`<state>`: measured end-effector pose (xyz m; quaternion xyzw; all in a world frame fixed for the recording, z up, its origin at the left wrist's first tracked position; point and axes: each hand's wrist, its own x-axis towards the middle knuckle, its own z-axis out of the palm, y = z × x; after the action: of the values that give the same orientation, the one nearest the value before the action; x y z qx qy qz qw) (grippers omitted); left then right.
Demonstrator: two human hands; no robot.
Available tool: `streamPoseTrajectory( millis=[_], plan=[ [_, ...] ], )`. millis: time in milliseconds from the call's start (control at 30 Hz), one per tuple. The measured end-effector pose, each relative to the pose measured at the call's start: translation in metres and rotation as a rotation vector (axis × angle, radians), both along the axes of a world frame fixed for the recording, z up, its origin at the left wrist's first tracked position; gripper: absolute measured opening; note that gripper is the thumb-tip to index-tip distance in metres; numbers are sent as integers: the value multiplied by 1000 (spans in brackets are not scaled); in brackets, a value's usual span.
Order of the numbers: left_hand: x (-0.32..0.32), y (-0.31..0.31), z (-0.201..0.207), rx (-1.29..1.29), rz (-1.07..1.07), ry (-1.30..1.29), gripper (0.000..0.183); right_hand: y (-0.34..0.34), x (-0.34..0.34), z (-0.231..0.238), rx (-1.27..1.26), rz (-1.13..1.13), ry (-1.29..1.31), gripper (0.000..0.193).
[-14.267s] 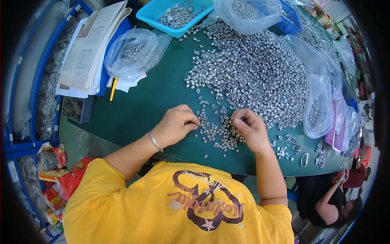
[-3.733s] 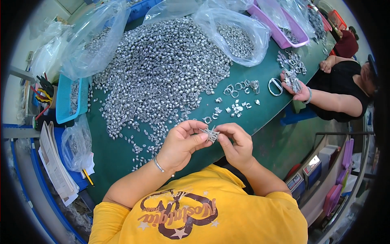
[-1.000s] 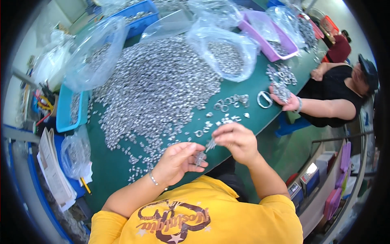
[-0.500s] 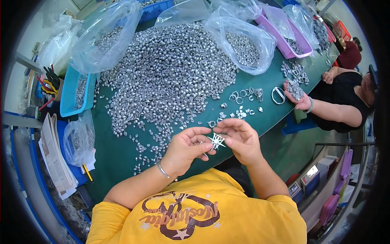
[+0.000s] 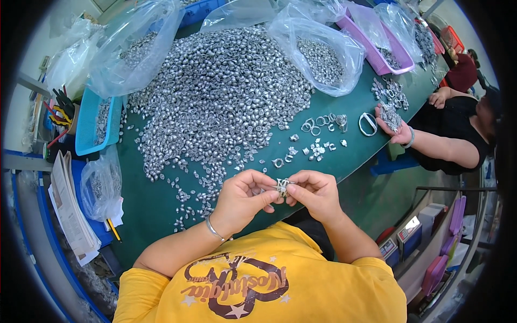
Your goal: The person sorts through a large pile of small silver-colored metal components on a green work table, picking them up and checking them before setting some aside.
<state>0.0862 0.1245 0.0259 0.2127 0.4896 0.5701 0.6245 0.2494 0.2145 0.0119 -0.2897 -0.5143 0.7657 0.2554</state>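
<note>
Just in front of my yellow shirt, both my hands meet on a small silvery metal casting (image 5: 282, 187) with thin prongs. My left hand (image 5: 242, 195) pinches it from the left, and my right hand (image 5: 318, 195) pinches its right side. Fingertips cover much of the piece, so its full shape is hidden. Beyond my hands, a few loose metal bits (image 5: 318, 151) lie on the green table (image 5: 258, 226), with several metal rings (image 5: 323, 124) behind them. A large heap of small, rounded silver pieces (image 5: 226, 91) spreads over the table's middle.
Clear plastic bags (image 5: 339, 81) of parts rest behind the heap. A turquoise basket (image 5: 82, 129) stands left, a lilac basket (image 5: 377, 62) far right. At right, a co-worker's hand (image 5: 397, 132) holds silver pieces near a round metal hoop (image 5: 368, 124). Papers (image 5: 72, 210) lie at left.
The star-like spiky casting has been turned between my fingers and now shows a narrower side. My right hand has moved slightly down and left, its fingers closing in on the piece.
</note>
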Motion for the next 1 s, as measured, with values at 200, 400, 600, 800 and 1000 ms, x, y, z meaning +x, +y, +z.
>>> streamPoseTrajectory(
  millis=[200,400,600,800,1000],
  plan=[
    [1,0,2,-28,-29,13,15,-1,2,-2,-103,-16,4,13],
    [1,-1,-8,17,3,39,13,0,0,-1,279,-25,-7,10],
    [0,-2,-12,18,20,48,11,5,-2,1,685,-18,-62,12],
    [-1,-2,-13,17,13,88,11,3,-4,-1,894,-63,-49,13],
    [5,6,-15,127,90,17,25,1,0,3,523,-85,-57,12]
  ],
)
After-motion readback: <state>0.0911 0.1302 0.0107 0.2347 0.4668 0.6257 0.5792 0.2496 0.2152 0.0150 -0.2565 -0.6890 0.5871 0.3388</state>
